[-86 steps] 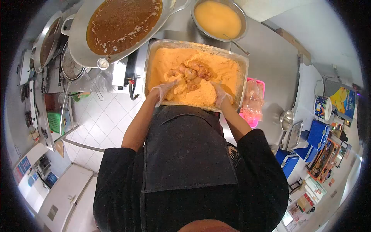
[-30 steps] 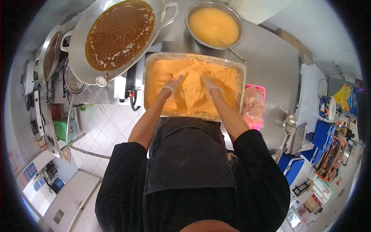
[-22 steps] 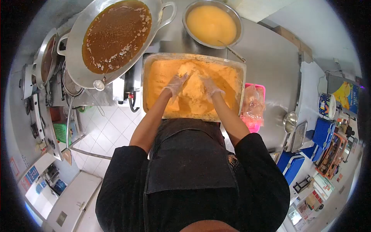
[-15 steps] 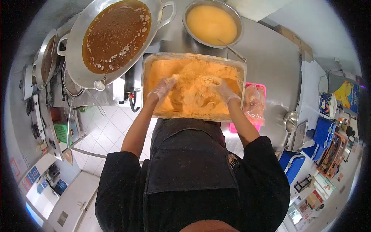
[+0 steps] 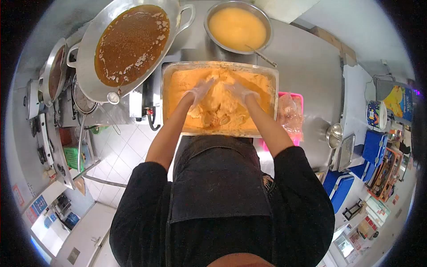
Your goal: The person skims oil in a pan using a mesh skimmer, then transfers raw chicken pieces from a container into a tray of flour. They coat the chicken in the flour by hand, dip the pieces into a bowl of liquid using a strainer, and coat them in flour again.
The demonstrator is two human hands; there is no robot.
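A rectangular metal tray (image 5: 276,95) holds orange breading powder (image 5: 180,80), with coated pieces (image 5: 218,116) heaped near its middle and front. My left hand (image 5: 201,90), in a clear plastic glove, lies on the left side of the mound with its fingers stretched out. Opposite it my right hand (image 5: 240,92), gloved the same way, rests on the mound's right side, fingers extended and apart. Powder hides some fingertips. Neither hand is closed around a piece.
A large pan of brown oil (image 5: 132,44) stands at the upper left with a thermometer (image 5: 113,98) on its rim. A bowl of yellowish liquid (image 5: 238,29) sits behind the tray. To the right are bagged meat pieces (image 5: 290,116) in a pink basket (image 5: 283,94).
Both hands have come inward from the tray's sides to the mound. The brown pieces seen in the middle earlier are now covered in powder.
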